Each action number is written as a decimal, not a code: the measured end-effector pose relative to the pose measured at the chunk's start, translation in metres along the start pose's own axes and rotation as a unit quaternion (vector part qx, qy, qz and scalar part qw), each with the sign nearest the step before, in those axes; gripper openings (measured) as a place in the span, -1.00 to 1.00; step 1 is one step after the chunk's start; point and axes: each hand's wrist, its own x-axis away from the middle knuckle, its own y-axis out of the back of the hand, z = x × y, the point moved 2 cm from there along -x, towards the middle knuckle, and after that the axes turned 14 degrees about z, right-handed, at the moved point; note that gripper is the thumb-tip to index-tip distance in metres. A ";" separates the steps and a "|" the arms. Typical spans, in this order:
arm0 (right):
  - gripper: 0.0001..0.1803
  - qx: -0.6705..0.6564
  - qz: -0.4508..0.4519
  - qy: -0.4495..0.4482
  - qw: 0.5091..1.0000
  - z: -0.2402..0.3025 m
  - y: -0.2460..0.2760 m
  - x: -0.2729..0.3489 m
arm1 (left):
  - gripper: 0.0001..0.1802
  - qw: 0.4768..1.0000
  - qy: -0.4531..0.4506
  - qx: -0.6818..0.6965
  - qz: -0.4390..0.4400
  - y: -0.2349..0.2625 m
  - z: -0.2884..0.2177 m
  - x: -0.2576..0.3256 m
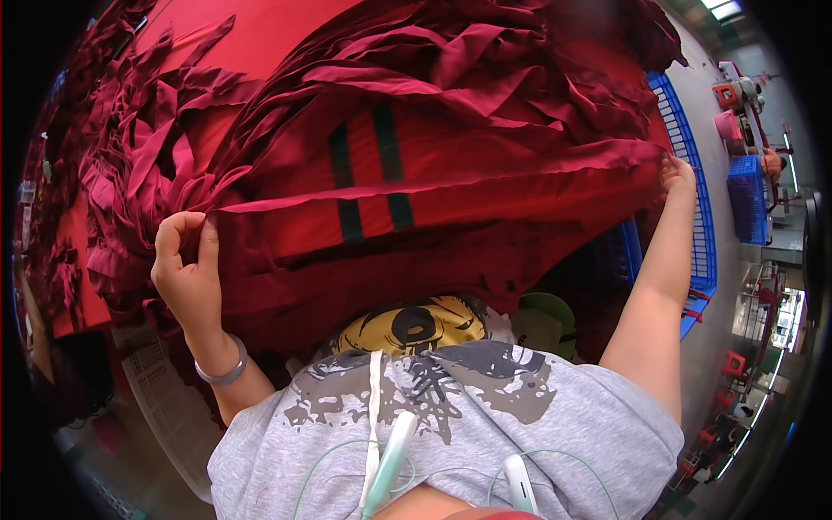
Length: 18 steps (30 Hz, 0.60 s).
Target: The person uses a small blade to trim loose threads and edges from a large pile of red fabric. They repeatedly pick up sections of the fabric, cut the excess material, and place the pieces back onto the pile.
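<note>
Stretching the dark red strip [468, 179] evenly between both hands is, as I judge it, the step here. The strip spans the near middle of the scene from left to right, in front of the wearer's grey shirt [537, 390]. At its left end the left hand [188, 264] has a grip on the edge, pinched between thumb and fingertips. At its right end the right hand [679, 175] seems to be grasping the edge too, somewhat farther off and with the arm nearly straight, though its fingertips are partly hidden.

To do this well, pinch close to the very edge at each end and pull equally, just enough to take out slack without distorting the cloth. Its upper edge runs fairly straight but slants, so levelling the two hands would make any twist or fold easier to spot. The two dark green stripes [390, 143] on the red cloth behind offer a handy line to check against. Care is needed on the left, where a tangle of loose strips [143, 173] crowds the pinch and could snag. On the right, the blue crate [672, 104] is near the forearm, so lift clear of its rim.
</note>
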 end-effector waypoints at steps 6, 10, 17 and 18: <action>-0.82 -0.134 -0.026 0.047 0.990 0.005 0.036 -0.020 | -0.81 0.973 -0.141 0.184 0.010 -0.005 0.014 0.004; -0.79 -0.166 -0.031 0.040 0.985 0.013 0.047 -0.013 | -0.79 0.933 -0.119 0.291 0.173 -0.004 0.018 0.001; -0.82 0.010 -0.069 0.143 0.987 0.050 0.078 -0.012 | -0.78 0.940 -0.185 0.284 0.027 -0.002 0.010 -0.010; -0.70 0.010 -0.080 0.154 0.985 0.051 0.074 -0.005 | -0.78 0.930 -0.191 0.314 0.021 -0.002 0.002 -0.009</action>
